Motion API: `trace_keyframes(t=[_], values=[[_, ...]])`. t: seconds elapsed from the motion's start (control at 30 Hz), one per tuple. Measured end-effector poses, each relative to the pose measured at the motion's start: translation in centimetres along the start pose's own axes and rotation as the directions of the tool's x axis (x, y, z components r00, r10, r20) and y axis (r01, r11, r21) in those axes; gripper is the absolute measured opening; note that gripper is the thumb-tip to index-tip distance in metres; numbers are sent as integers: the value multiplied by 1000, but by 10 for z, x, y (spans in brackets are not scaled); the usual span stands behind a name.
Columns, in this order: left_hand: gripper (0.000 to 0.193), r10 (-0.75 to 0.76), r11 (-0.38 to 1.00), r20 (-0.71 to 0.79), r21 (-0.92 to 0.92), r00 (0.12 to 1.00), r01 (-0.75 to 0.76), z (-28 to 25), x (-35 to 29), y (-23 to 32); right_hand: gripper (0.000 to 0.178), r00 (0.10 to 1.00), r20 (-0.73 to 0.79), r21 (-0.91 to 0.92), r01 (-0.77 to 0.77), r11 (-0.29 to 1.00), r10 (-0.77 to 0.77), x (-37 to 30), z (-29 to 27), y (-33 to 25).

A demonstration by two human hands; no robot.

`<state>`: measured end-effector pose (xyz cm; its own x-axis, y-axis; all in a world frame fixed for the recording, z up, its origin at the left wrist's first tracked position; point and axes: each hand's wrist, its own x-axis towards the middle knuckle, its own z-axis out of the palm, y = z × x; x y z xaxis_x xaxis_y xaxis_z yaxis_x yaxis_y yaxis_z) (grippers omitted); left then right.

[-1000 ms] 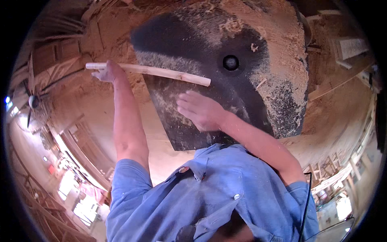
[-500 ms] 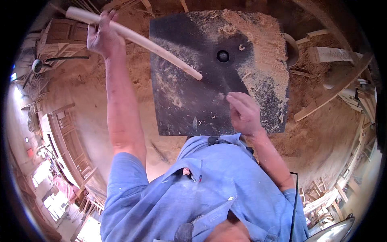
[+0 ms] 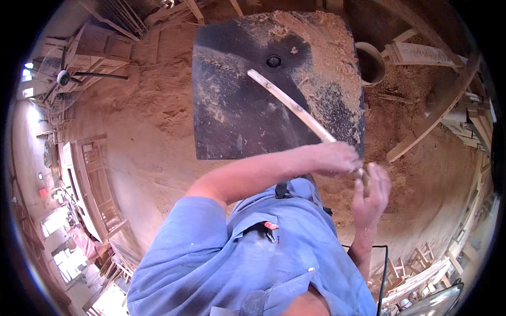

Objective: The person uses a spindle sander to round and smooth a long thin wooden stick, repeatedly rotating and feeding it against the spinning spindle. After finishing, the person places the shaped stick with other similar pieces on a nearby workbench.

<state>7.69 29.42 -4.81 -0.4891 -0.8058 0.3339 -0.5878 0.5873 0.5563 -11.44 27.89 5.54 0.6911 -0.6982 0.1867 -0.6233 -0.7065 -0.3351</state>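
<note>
A pale, slim wooden stick (image 3: 295,108) slants over the dark work table (image 3: 226,131), its far tip near a round black knob (image 3: 273,61) in the tabletop. My left arm crosses in front of my body. My left hand (image 3: 337,158) is closed around the near part of the stick, beyond the table's near right corner. Right beside it is my right hand (image 3: 373,197), raised at the stick's near end. Its thumb and fingers are on either side of that end but blurred, so whether they grip it is unclear.
Sawdust and shavings (image 3: 327,47) cover the table's right and far parts. A round bucket-like container (image 3: 370,64) stands against its right side. Curved wooden pieces (image 3: 437,121) lie farther right. A standing fan (image 3: 62,78) and carved wooden panels (image 3: 97,184) are at the left.
My left hand has swung from the far left to the right with the stick, which now slants the other way. My right hand has moved right, off the table, beside the left.
</note>
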Motion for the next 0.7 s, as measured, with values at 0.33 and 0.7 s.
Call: trace_keyframes(t=[0.33, 0.7], values=[[32, -323, 944, -153, -119, 934, 307, 50, -83, 33, 44, 716, 619, 142, -507, 851, 323, -117, 111, 41], [59, -673, 203, -735, -282, -75, 938, 54, -95, -65, 28, 618, 725, 129, -556, 821, 304, -109, 131, 18]])
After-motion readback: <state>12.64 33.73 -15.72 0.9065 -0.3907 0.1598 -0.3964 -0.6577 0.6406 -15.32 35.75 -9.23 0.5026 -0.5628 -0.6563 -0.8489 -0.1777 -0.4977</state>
